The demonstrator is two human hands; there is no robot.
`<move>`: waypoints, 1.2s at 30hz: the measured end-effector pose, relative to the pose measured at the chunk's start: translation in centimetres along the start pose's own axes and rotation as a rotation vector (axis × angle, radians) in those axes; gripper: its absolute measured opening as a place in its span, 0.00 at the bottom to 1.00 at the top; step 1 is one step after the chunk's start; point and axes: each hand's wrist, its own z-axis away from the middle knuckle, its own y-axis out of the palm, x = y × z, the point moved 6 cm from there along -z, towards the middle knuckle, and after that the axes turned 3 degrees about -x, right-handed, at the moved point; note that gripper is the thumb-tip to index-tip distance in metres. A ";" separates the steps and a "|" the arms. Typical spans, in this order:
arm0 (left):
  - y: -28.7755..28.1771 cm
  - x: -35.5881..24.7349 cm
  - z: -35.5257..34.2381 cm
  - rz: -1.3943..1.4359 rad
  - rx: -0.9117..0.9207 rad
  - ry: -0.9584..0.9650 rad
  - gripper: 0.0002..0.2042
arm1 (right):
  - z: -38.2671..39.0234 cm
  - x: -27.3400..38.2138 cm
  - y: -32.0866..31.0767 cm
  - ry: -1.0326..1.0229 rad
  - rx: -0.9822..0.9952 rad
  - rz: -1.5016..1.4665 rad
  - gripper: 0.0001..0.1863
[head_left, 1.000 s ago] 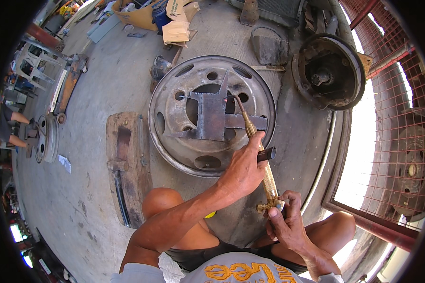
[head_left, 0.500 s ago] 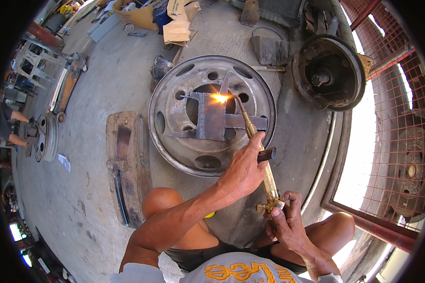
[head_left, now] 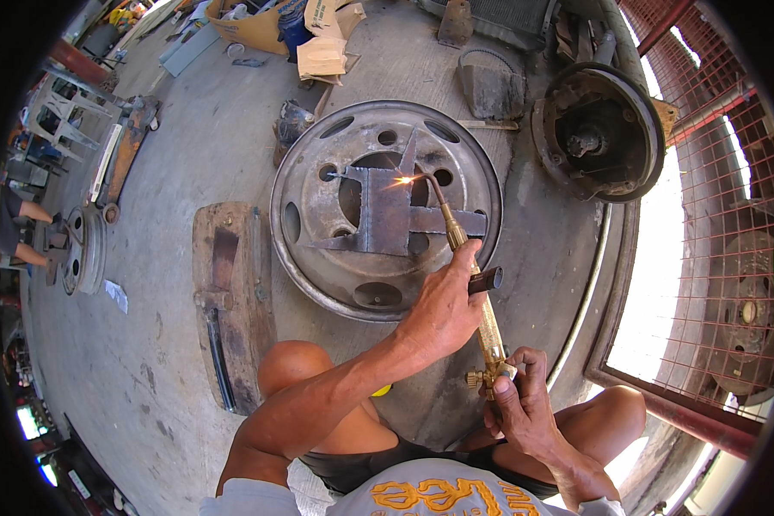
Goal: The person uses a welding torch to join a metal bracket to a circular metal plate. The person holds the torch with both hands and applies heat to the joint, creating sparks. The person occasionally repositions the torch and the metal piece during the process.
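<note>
Gripping the brass torch [head_left: 477,292] mid-shaft, the left hand [head_left: 443,310] aims its flame at the plate [head_left: 387,215]. The right hand [head_left: 520,404] pinches its valve.

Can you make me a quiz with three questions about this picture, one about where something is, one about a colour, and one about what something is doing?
1. Where does the flat metal plate lie?
A. on the wheel rim
B. on the wooden board
C. in a cardboard box

2. What colour is the torch?
A. blue
B. brass yellow
C. white

3. What is the torch tip doing?
A. it is dark
B. it is under water
C. it glows with a flame

Answers: 1 A, the plate spans the rim's middle. 2 B, its tube shines yellow between the left hand and right hand. 3 C, a bright orange spot shows at the plate's edge.
</note>
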 end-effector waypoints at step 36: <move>0.2 0.3 0.0 -0.009 0.008 -0.019 0.29 | 0.1 0.1 -0.1 0.022 -0.010 -0.006 0.24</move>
